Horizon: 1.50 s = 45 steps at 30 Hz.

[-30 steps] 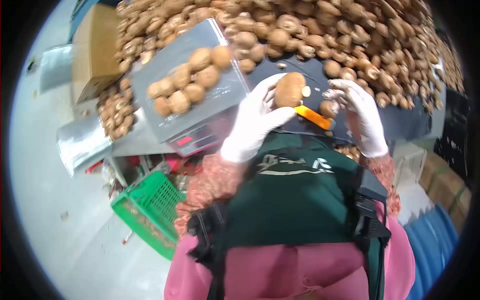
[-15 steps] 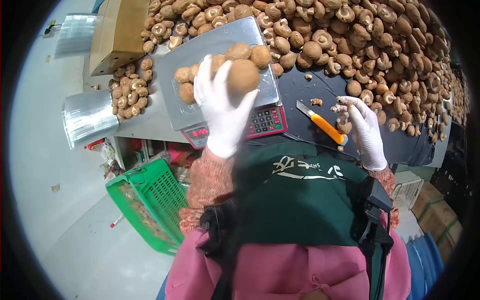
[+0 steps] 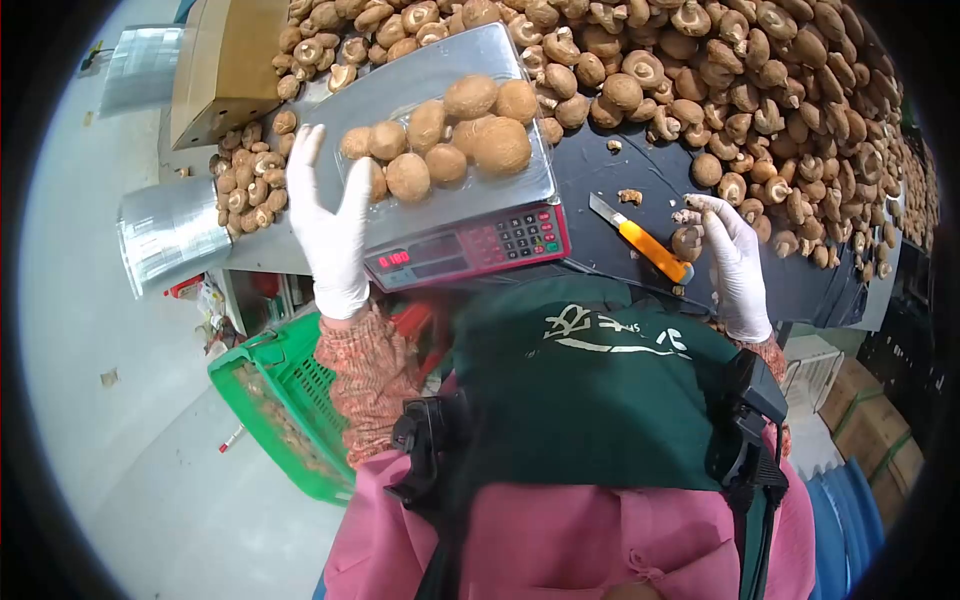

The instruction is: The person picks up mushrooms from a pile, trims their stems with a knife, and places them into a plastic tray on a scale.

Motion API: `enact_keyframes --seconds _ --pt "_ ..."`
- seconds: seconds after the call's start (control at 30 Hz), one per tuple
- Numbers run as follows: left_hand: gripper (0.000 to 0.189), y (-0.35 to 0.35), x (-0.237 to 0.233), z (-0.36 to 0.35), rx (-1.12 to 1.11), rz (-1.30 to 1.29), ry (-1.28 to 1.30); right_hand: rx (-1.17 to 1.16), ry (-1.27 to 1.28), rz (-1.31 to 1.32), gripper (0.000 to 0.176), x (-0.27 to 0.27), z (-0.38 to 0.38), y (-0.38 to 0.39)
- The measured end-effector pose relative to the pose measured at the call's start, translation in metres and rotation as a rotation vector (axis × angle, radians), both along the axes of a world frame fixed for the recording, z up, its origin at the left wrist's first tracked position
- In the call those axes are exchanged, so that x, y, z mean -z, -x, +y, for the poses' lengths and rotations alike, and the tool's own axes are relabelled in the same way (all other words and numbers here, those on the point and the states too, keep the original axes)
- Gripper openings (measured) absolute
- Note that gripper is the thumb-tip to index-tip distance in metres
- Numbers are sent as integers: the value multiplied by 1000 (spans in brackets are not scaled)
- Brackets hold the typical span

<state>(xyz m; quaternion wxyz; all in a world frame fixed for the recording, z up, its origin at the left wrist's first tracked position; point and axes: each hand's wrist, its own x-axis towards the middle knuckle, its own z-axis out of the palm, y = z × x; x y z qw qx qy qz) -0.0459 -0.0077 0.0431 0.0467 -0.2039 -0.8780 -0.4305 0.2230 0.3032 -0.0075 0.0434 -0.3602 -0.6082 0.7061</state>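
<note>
My left hand [image 3: 332, 230], in a white glove, is empty with thumb and fingers apart at the left edge of the digital scale [image 3: 480, 216]. Several brown shiitake mushrooms [image 3: 426, 124] lie grouped on the metal pan, the largest at the right of the group. The red display [image 3: 394, 258] appears to read 0.180. My right hand [image 3: 735, 265], also gloved, has its fingers curled against a small shiitake mushroom [image 3: 687, 243] over the black surface; its exact grip is partly hidden. Left of it lies an orange utility knife [image 3: 650, 250], blade out.
A large heap of shiitake mushrooms [image 3: 740, 90] covers the back and right. A smaller pile [image 3: 250, 180] sits at left, near a cardboard box [image 3: 225, 70] and clear plastic trays [image 3: 170, 230]. A green basket [image 3: 290, 400] stands below left. Stem scraps [image 3: 630, 196] lie near the knife.
My left hand has let go of the large mushroom on the scale and moved left, opening. The display changed from about 0.155 to 0.180. My right hand is nearly still.
</note>
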Motion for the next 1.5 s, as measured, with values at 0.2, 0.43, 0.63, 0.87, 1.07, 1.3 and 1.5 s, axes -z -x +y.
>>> enact_keyframes --seconds 0.2,0.43,0.63,0.87,1.07,1.3,1.5 --pt "46 14 -8 -31 -122 70 -15 -58 -62 -30 28 -4 -3 13" --pt "38 18 -1 -70 -236 32 -47 -113 -62 -44 29 4 -2 21" --pt "36 10 18 -83 -225 -36 43 -175 -93 -17 30 1 -10 37" --pt "32 -1 56 -80 -192 -485 -86 -222 68 58 32 0 -30 81" --pt "30 -7 63 -68 -191 -586 -239 -316 134 130 27 19 -59 132" --pt "19 -2 66 -70 -194 -596 -357 -257 230 144 17 17 -67 148" --pt "18 50 52 -105 -181 -564 -408 -198 280 158 25 -4 -107 201"
